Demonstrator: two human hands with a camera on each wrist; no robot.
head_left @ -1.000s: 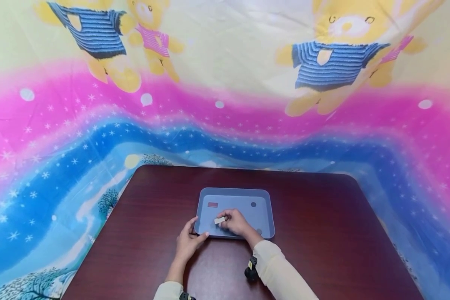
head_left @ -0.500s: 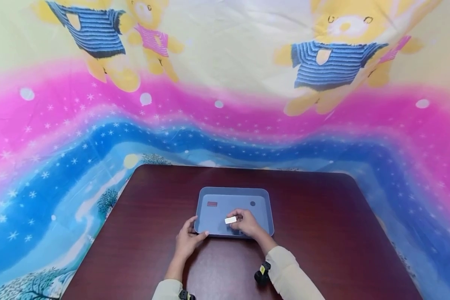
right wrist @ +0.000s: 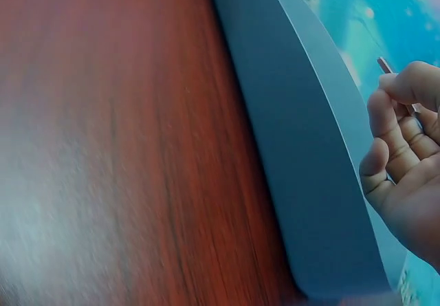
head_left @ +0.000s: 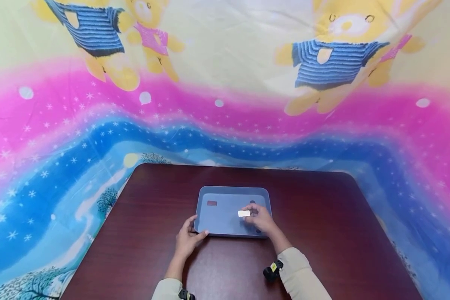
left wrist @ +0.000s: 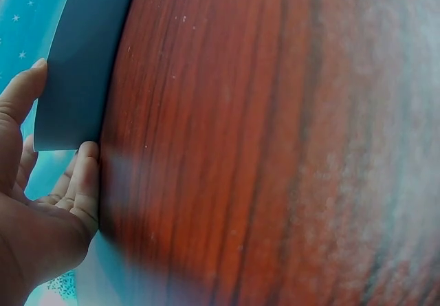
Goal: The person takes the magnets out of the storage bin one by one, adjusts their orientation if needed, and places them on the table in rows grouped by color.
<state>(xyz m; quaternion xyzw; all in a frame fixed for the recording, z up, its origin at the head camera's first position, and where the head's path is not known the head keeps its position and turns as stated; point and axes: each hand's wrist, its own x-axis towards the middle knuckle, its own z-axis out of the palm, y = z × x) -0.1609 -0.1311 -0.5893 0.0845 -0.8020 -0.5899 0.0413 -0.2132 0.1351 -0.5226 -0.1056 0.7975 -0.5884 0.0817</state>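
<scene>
White piece (head_left: 243,213) could slip: the right hand (head_left: 261,218) pinches only one end. The left hand (head_left: 188,242), fingers apart, touches the tray (head_left: 221,221).

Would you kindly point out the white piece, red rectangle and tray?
White piece (head_left: 243,213), head view: bright face.
Red rectangle (head_left: 211,203), head view: its middle.
Tray (head_left: 232,190), head view: far inner wall.

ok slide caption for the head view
Left hand gripping the gray tray, right hand pinching a small white tile above it.
</scene>
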